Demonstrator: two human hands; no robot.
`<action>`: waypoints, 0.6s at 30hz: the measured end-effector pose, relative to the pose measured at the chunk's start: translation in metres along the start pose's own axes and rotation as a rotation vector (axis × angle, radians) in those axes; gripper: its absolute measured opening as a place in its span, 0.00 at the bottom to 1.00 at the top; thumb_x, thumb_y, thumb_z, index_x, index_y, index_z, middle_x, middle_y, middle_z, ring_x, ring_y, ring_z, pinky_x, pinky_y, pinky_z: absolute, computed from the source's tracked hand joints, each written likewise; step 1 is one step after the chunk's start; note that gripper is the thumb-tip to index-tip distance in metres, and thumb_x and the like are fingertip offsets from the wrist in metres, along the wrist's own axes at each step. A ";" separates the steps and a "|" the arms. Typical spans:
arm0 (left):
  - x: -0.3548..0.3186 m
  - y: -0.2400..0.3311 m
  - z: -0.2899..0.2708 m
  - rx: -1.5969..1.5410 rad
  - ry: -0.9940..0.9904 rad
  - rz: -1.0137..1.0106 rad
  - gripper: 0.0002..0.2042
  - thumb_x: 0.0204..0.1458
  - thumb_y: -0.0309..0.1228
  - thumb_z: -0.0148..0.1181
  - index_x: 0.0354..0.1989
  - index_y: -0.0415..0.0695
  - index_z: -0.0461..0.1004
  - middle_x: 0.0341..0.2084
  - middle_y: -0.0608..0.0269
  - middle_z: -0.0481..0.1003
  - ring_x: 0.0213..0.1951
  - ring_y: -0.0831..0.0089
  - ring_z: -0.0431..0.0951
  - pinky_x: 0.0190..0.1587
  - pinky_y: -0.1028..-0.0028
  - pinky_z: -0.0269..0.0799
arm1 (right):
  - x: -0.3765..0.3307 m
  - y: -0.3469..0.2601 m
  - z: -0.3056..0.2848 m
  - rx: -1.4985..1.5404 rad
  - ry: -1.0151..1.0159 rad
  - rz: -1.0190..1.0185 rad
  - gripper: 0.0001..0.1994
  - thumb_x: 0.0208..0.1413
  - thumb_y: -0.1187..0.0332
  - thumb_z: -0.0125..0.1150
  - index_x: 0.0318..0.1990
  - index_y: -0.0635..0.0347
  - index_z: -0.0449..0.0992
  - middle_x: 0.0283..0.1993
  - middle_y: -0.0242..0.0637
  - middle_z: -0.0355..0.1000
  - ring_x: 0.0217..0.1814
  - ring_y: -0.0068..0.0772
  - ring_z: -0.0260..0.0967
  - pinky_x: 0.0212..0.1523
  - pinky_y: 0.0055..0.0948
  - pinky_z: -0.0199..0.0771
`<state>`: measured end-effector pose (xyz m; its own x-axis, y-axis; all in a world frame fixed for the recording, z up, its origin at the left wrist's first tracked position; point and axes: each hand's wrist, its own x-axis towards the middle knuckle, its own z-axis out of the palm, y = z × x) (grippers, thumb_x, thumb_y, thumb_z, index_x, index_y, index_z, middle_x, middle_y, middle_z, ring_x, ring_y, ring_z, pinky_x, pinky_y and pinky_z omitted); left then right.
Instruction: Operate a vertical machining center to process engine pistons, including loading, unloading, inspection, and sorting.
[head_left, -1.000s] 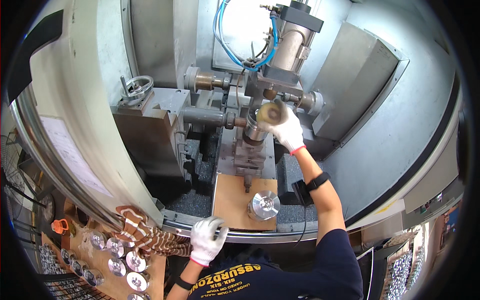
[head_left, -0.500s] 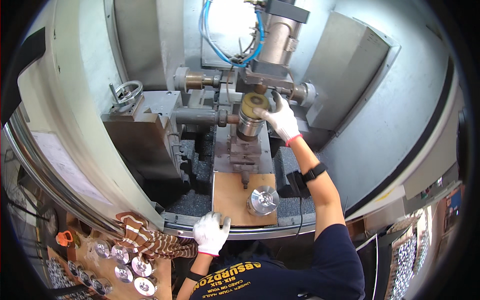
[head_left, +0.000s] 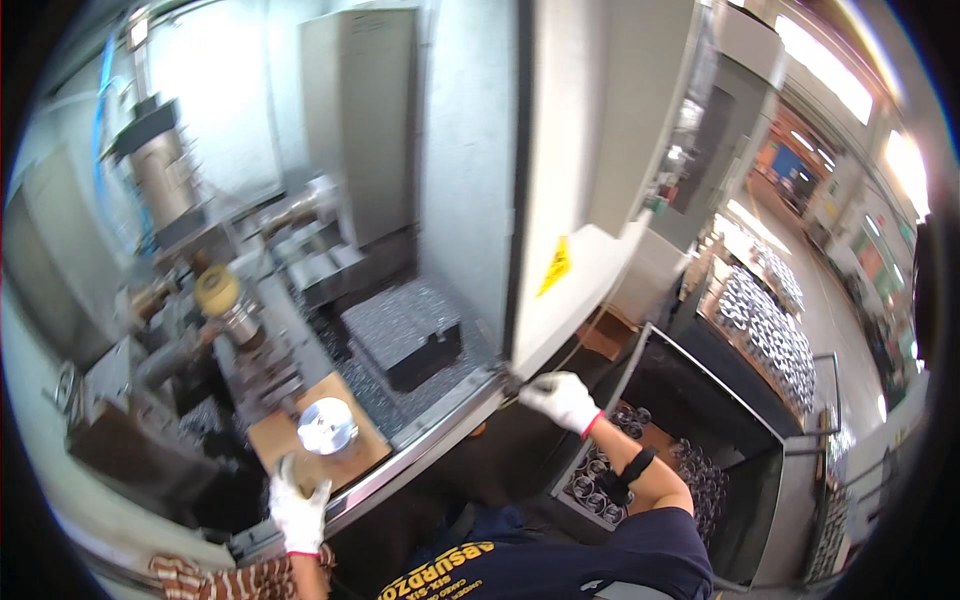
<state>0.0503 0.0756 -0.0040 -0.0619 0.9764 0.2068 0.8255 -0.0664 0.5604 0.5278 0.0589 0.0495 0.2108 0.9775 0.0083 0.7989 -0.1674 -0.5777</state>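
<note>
My left hand (head_left: 298,510), in a white knit glove, is at the front edge of a tan board (head_left: 365,455), thumb and fingers apart, holding nothing. Just beyond its fingertips a silver metal piston (head_left: 327,427) stands on the board. Another piston (head_left: 241,326) sits upright in the machine's fixture, with a yellow round cap (head_left: 218,290) on top. My right hand (head_left: 562,400), gloved too, is out to the right at the lower corner of the machine's white door (head_left: 570,325). Its fingers are curled against a small dark part there; what they grip is not clear.
A pneumatic cylinder (head_left: 165,185) hangs above the fixture. Metal chips cover a block (head_left: 400,325) inside the machine. Right of me stands a dark bin (head_left: 740,450) with ring-shaped metal parts. Farther off, pallets hold many metal parts (head_left: 765,335). A brown striped cloth (head_left: 225,580) lies lower left.
My right hand has left the capped piston in the fixture and moved right to the door. The view has swung right. My left hand remains near the board's front edge.
</note>
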 end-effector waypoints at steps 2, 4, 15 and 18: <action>0.018 0.030 -0.004 0.048 -0.062 0.045 0.44 0.36 0.41 0.75 0.65 0.43 0.63 0.62 0.41 0.64 0.60 0.44 0.68 0.62 0.56 0.65 | 0.028 0.016 -0.064 0.140 0.409 0.083 0.19 0.55 0.51 0.63 0.33 0.60 0.83 0.24 0.44 0.77 0.28 0.38 0.77 0.35 0.36 0.75; 0.040 0.058 -0.001 0.074 -0.118 0.080 0.46 0.34 0.44 0.76 0.65 0.42 0.62 0.62 0.37 0.63 0.60 0.42 0.68 0.62 0.55 0.65 | 0.063 0.019 -0.136 0.563 0.880 0.057 0.14 0.61 0.64 0.62 0.29 0.67 0.78 0.19 0.25 0.68 0.19 0.17 0.57 0.22 0.25 0.60; 0.079 0.094 0.031 0.127 -0.102 -0.140 0.43 0.30 0.45 0.75 0.60 0.44 0.68 0.50 0.44 0.72 0.52 0.46 0.74 0.55 0.57 0.72 | 0.140 0.075 -0.164 0.844 1.137 -0.192 0.12 0.67 0.64 0.56 0.44 0.65 0.79 0.31 0.24 0.72 0.27 0.14 0.61 0.25 0.19 0.59; 0.051 0.079 0.032 -0.190 0.084 -0.279 0.43 0.35 0.40 0.76 0.64 0.43 0.64 0.50 0.50 0.72 0.52 0.55 0.75 0.55 0.62 0.73 | 0.089 0.065 -0.103 0.927 0.626 -0.158 0.16 0.66 0.67 0.54 0.24 0.57 0.68 0.16 0.19 0.54 0.19 0.12 0.46 0.20 0.23 0.44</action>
<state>0.1303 0.1266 0.0246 -0.3229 0.9426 0.0851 0.6517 0.1562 0.7422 0.6565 0.1217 0.0970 0.5978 0.6994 0.3918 0.1700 0.3670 -0.9145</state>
